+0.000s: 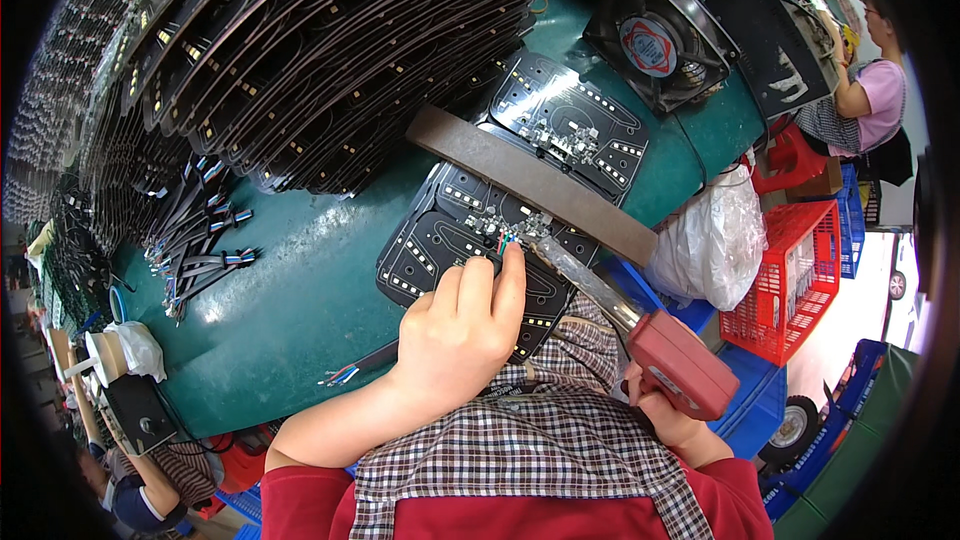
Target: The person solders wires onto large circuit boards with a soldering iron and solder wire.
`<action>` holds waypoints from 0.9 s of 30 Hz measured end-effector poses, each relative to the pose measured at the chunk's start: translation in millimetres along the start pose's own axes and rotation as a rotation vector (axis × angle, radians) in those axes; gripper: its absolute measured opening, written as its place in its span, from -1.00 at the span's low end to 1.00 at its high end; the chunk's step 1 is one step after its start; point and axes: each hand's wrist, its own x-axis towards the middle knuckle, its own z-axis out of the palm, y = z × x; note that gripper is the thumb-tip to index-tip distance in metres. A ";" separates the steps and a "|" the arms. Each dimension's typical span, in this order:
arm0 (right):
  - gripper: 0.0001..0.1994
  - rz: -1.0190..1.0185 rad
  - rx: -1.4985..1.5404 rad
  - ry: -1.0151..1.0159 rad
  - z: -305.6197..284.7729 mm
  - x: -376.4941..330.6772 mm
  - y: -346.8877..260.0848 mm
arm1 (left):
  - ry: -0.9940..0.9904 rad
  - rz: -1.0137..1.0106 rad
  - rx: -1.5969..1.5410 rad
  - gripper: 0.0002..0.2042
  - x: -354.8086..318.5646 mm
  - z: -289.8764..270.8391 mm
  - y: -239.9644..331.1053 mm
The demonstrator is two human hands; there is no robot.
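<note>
My left hand (455, 325) is closed over a black circuit board (410, 258), pinching thin coloured wires (507, 238) against the parts at its middle. A dark cable with bare coloured ends sticks out beneath that wrist. In my right hand (665, 418) is a soldering gun (685, 365) with a red housing. Its metal barrel slants up to the left, and the tip lies close to the wires. Across the board rests a long dark bar (530, 180). Beyond the bar is a similar board section (570, 110) dotted with small white LEDs.
Tall stacks of black boards (330, 50) fill the back left of the green table (260, 290). Near them lie cut cables (200, 240) and a white spool (105, 355). A fan (650, 45) stands at back right. Red crates (785, 285) and a white bag (715, 240) sit right; co-workers sit both sides.
</note>
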 end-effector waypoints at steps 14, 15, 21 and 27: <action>-0.45 -0.330 -0.316 0.071 0.9 7.5 -1.3 | -0.024 0.011 0.003 -0.57 5.1 -0.9 2.3; -0.41 -0.198 -0.313 0.025 -1.0 -3.1 11.5 | -0.030 0.013 0.007 -0.57 5.4 -2.2 1.6; -0.22 0.002 0.429 0.058 9.0 6.3 -10.2 | -0.062 -0.017 0.081 -0.60 1.9 -4.2 3.8; -0.38 -0.213 0.268 0.433 16.0 12.6 -7.7 | -0.059 -0.153 -0.139 -0.67 -10.0 -31.1 -24.1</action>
